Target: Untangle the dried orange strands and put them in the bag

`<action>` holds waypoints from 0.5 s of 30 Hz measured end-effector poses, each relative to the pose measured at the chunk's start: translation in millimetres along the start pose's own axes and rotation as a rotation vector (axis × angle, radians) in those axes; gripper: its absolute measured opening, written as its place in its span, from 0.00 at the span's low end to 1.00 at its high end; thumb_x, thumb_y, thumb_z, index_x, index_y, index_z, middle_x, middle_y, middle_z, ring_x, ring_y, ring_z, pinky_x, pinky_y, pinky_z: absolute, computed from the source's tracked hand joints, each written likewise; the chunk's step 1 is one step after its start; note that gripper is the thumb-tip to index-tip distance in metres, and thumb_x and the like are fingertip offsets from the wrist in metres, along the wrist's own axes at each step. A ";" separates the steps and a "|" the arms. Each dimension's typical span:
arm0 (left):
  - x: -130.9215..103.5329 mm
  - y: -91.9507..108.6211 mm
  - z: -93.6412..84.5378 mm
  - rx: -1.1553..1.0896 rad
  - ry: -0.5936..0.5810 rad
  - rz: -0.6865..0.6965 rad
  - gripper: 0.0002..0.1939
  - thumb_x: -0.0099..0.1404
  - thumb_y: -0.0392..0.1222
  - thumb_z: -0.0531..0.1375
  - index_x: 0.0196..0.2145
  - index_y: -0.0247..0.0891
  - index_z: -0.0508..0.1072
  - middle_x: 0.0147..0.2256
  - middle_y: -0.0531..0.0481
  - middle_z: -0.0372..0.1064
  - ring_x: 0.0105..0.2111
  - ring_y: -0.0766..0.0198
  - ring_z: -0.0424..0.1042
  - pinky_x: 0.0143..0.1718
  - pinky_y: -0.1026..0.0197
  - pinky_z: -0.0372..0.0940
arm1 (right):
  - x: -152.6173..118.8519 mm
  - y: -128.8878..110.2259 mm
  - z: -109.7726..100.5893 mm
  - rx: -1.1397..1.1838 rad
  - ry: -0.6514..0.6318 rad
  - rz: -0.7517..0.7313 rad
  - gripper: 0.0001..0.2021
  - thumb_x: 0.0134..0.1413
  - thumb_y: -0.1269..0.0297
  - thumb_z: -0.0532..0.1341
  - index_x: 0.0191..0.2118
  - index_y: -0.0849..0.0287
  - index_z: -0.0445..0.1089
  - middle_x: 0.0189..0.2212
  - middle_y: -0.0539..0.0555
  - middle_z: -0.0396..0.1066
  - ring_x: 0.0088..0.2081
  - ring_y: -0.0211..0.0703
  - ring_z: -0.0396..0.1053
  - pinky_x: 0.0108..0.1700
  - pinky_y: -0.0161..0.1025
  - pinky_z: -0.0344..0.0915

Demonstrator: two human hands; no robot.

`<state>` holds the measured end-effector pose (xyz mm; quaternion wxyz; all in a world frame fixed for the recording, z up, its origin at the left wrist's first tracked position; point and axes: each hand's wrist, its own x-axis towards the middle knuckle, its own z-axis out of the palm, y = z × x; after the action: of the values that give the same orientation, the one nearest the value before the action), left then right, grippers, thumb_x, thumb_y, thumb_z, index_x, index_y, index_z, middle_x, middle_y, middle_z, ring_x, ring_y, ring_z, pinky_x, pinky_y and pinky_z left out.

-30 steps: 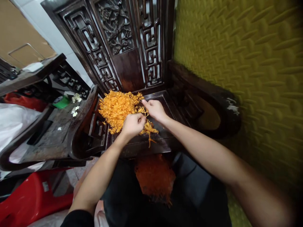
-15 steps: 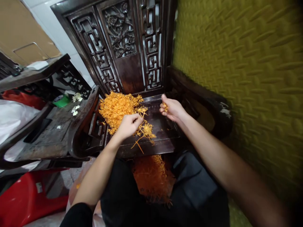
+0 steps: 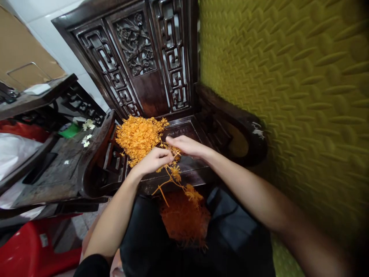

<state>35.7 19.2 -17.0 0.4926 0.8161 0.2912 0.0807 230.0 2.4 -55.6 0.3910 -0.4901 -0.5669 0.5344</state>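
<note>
My left hand is closed, thumb against fingers, on a branching orange artificial-flower sprig. The sprig's thin bare stems and frilly flower heads dangle below the hand, past the front edge of the dark wooden chair seat. Close by on the right, my right hand meets the sprig's upper part, its thumb stretched along the top. Its curled fingers are largely hidden, with orange flower bits at them. Left of both hands, a heap of loose orange flower heads lies on the seat.
The chair's carved back rises behind the seat. A curved armrest and a yellow-green textured wall bound the right. Between my knees is a reddish container with orange stems. A red plastic stool stands lower left.
My right hand has moved left from the seat's right side to my left hand. The sprig now hangs lower, over the seat's front edge. The view has shifted slightly right.
</note>
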 end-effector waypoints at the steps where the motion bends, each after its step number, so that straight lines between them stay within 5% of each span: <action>1: -0.4 0.6 -1.1 -0.008 -0.015 -0.015 0.18 0.66 0.51 0.59 0.25 0.34 0.70 0.21 0.56 0.59 0.23 0.70 0.55 0.26 0.64 0.50 | 1.8 0.3 3.6 -0.122 0.016 -0.093 0.33 0.51 0.30 0.60 0.19 0.59 0.61 0.16 0.45 0.53 0.20 0.31 0.47 0.23 0.34 0.41; 4: -7.6 7.0 -5.9 -0.041 -0.065 -0.015 0.17 0.63 0.48 0.61 0.22 0.34 0.70 0.20 0.55 0.59 0.21 0.71 0.55 0.24 0.64 0.49 | 13.9 1.6 -0.1 -0.302 0.196 -0.244 0.33 0.52 0.36 0.63 0.15 0.59 0.54 0.14 0.44 0.49 0.21 0.30 0.45 0.25 0.35 0.41; 8: -23.9 11.9 -12.6 -0.180 -0.144 0.024 0.18 0.62 0.49 0.65 0.20 0.34 0.73 0.18 0.52 0.63 0.19 0.69 0.60 0.22 0.64 0.51 | 29.0 9.8 -36.4 0.003 0.587 -0.105 0.31 0.56 0.38 0.62 0.17 0.57 0.55 0.12 0.43 0.50 0.17 0.30 0.46 0.21 0.35 0.41; 11: -23.1 2.8 -13.3 -0.378 0.153 -0.039 0.17 0.62 0.52 0.66 0.26 0.34 0.76 0.21 0.50 0.69 0.16 0.70 0.64 0.18 0.66 0.54 | 24.3 19.3 -56.2 0.349 0.559 0.055 0.31 0.54 0.35 0.62 0.20 0.54 0.52 0.11 0.40 0.44 0.13 0.29 0.43 0.16 0.33 0.40; 15: -3.3 -13.6 -10.3 -0.657 0.533 -0.162 0.12 0.57 0.44 0.70 0.34 0.33 0.76 0.29 0.48 0.75 0.19 0.69 0.71 0.19 0.67 0.65 | 6.2 17.0 -48.3 0.458 0.398 0.039 0.29 0.46 0.36 0.69 0.23 0.58 0.61 0.14 0.45 0.57 0.14 0.32 0.58 0.14 0.30 0.46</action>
<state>23.3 29.8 -22.8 0.6388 0.5408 0.4303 0.3382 277.8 18.4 -67.0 0.5844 -0.4951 -0.3345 0.5491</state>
